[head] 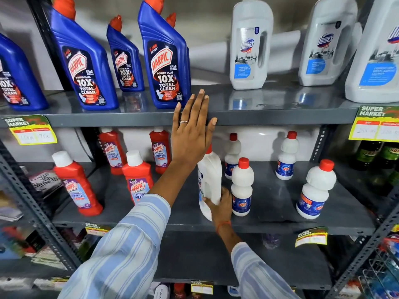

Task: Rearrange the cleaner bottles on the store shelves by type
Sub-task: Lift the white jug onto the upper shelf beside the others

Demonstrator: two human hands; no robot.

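Gripping white bottle [209, 180] low, right hand [222, 205] | left hand [192, 134] raised, fingers [201, 100] straight together

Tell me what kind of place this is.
Most likely a supermarket cleaning aisle: grey metal shelves carry yellow "Super Market" price tags, with blue Harpic toilet-cleaner bottles grouped beside white Domex bottles.

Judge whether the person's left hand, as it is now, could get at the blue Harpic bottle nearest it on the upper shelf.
Probably yes: the left hand is open against the shelf edge, just beside that blue Harpic bottle, nothing between them.
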